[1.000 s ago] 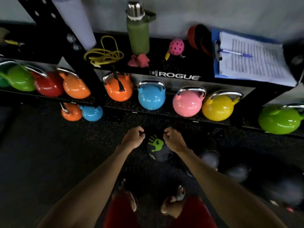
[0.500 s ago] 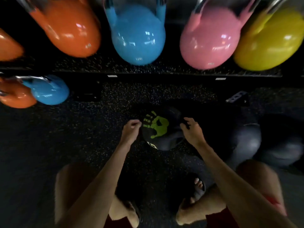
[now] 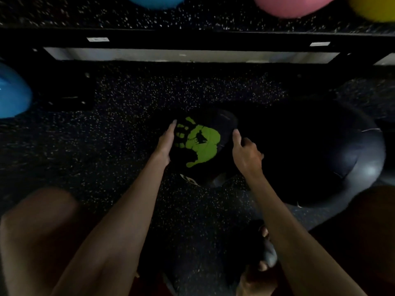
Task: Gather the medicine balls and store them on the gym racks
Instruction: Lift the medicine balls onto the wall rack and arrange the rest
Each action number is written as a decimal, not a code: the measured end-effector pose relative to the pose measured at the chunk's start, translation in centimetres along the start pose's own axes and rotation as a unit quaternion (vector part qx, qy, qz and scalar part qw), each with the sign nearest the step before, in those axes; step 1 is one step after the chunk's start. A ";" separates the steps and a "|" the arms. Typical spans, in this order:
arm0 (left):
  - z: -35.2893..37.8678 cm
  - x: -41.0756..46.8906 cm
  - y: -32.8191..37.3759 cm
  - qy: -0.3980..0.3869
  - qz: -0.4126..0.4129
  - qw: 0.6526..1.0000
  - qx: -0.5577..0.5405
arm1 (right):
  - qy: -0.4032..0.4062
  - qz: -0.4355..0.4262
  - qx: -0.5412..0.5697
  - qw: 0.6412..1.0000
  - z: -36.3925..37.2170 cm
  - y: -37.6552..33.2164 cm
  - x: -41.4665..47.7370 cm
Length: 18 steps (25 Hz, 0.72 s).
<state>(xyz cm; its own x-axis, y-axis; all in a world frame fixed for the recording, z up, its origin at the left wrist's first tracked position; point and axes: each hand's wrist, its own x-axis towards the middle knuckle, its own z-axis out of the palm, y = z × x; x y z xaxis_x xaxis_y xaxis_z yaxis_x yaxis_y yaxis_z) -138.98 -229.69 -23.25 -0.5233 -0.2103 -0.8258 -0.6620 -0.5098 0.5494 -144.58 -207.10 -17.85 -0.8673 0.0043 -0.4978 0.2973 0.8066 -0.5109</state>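
A small black medicine ball (image 3: 203,146) with a green handprint lies on the speckled rubber floor. My left hand (image 3: 167,139) lies flat against its left side with straight fingers. My right hand (image 3: 245,150) is at the ball's right side, index finger on it and the other fingers loosely curled. A larger black medicine ball (image 3: 333,154) sits just to the right, partly behind my right hand. The black rack's bottom rail (image 3: 192,37) runs across the top.
Kettlebells sit on the rack shelf above: blue (image 3: 156,1), pink (image 3: 292,5), yellow (image 3: 376,7). Another blue kettlebell (image 3: 10,92) is at the left edge. My knees and sandalled feet (image 3: 263,259) are below, on the rubber floor (image 3: 106,146).
I have crouched much lower, so the ball and floor fill the view. Both hands went from loose fists beside the ball to opening and touching its sides.
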 end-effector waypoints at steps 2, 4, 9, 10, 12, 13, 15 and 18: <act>-0.3 0.4 0.8 0.021 0.003 1.000 0.017 | 0.013 -0.033 -0.002 0.999 1.0 0.3 -0.8; -1.4 0.8 1.1 0.038 -0.002 0.999 0.024 | 0.023 -0.072 0.028 0.997 2.1 0.0 -1.9; -5.2 0.1 -4.2 0.004 -0.066 0.994 -0.089 | 0.108 -0.018 0.175 0.979 4.2 -0.7 -4.1; -6.1 -0.4 -5.4 -0.007 -0.095 0.990 -0.102 | 0.125 0.011 0.196 0.973 4.5 -0.7 -4.4; -7.2 -1.7 -6.6 -0.033 -0.140 0.985 -0.094 | 0.112 0.106 0.252 0.955 4.7 -0.3 -4.8; -7.4 -2.1 -7.0 -0.048 -0.161 0.982 -0.087 | 0.093 0.171 0.281 0.940 4.6 0.0 -4.9; -7.7 -2.9 -7.1 -0.076 -0.195 0.976 -0.054 | 0.049 0.251 0.332 0.908 3.9 0.7 -4.4; -7.6 -3.3 -6.6 -0.107 -0.197 0.974 -0.037 | 0.010 0.267 0.362 0.893 2.1 1.3 -3.7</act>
<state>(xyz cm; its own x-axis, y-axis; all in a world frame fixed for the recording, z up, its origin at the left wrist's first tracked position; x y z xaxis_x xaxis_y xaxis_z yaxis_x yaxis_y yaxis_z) -128.77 -231.95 -25.11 -0.3419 0.1880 -0.9208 -0.7978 -0.5758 0.1787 -140.12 -207.32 -18.14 -0.5289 0.2906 -0.7974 0.8451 0.0934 -0.5265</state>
